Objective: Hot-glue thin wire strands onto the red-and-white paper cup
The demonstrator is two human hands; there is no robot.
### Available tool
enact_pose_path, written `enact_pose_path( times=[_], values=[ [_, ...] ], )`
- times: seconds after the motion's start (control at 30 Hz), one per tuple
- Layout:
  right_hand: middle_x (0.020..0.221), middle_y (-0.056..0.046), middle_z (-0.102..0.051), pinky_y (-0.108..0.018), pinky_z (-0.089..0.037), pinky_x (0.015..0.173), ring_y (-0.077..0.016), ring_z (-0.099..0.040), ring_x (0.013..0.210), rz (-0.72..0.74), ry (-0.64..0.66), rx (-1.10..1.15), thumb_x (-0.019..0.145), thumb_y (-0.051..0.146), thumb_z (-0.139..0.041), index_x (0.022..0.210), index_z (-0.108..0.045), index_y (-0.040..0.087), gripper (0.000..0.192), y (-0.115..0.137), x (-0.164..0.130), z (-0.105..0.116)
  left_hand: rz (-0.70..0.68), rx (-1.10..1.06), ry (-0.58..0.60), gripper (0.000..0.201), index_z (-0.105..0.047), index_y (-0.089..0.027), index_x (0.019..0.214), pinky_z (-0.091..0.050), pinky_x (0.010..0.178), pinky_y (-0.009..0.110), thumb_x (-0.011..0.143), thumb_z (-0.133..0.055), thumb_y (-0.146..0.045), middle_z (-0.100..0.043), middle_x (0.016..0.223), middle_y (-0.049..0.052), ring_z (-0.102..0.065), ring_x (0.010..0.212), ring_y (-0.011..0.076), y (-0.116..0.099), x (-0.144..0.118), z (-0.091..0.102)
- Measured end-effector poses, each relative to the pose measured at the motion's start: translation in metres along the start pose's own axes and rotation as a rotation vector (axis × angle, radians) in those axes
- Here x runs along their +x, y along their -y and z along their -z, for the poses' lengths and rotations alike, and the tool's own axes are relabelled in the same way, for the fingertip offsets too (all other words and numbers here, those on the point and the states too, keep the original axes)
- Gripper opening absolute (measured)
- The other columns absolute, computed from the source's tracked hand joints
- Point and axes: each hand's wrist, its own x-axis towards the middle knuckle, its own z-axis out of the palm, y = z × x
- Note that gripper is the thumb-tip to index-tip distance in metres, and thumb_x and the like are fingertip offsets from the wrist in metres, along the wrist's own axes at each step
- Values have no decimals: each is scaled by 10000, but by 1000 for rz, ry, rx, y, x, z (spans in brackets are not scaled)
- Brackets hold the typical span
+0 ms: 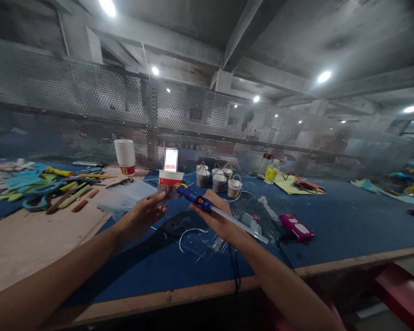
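Right hand [216, 212]: its grip is closed around a blue hot-glue gun [190, 195], held above the blue-covered tabletop [348, 220]. The nozzle points toward the left hand [149, 207]; a translucent glue stick [243, 225] projects from the rear. The left hand's fingers curl near a red-banded paper cup [170, 177]; whether its grip grasps anything cannot be told. Small handled buckets [203, 178] stand beyond the right hand.
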Motion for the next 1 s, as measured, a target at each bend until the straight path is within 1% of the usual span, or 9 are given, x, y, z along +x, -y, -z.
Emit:
enact_pose_path(
  times=[0.07, 0.27, 0.43, 0.63, 0.87, 1.0],
  values=[
    [872, 8, -562, -274, -413, 654, -132, -553, 719, -2, -2, -7, 993, 458, -665, 822, -560, 225, 307, -1, 0, 0, 7, -15, -12, 229, -806, -212, 874, -546, 636, 206, 721, -932, -328, -720, 798, 26, -611, 668, 124, 0, 0, 1],
    [872, 9, -561, -270, -411, 649, -130, -551, 718, 7, -1, 4, 994, 451, -663, 820, -559, 222, 306, 0, 0, 1, 30, -50, -27, 257, -776, -199, 756, -545, 609, 207, 662, -966, -345, -706, 767, 23, -616, 650, 122, -1, 1, 1],
    [867, 10, -553, -268, -405, 644, -130, -547, 710, 5, -12, -5, 994, 451, -660, 822, -554, 223, 305, 0, 0, 1, 30, -70, -10, 203, -797, -203, 823, -555, 615, 206, 725, -929, -322, -700, 771, 26, -618, 656, 122, 0, 1, 3],
    [878, 12, -551, -263, -413, 669, -130, -552, 738, 9, -3, 15, 1000, 442, -657, 843, -564, 223, 285, -3, -1, 1, 36, -73, 25, 173, -802, -185, 901, -535, 577, 192, 800, -874, -305, -695, 765, 32, -625, 655, 122, 2, 2, 8],
    [851, 18, -531, -251, -395, 641, -124, -533, 713, 13, -18, 33, 991, 464, -664, 811, -539, 218, 329, -2, 0, 1, 27, -77, 58, 131, -770, -166, 874, -540, 587, 205, 835, -840, -270, -676, 732, 29, -623, 649, 130, 1, 3, 9],
    [860, 21, -530, -253, -401, 666, -124, -547, 732, 20, -18, 53, 993, 443, -667, 827, -552, 220, 301, -2, 0, 1, 40, -97, 70, 162, -780, -161, 968, -525, 561, 202, 857, -819, -272, -679, 754, 34, -608, 634, 125, 1, 3, 10]
  ],
)
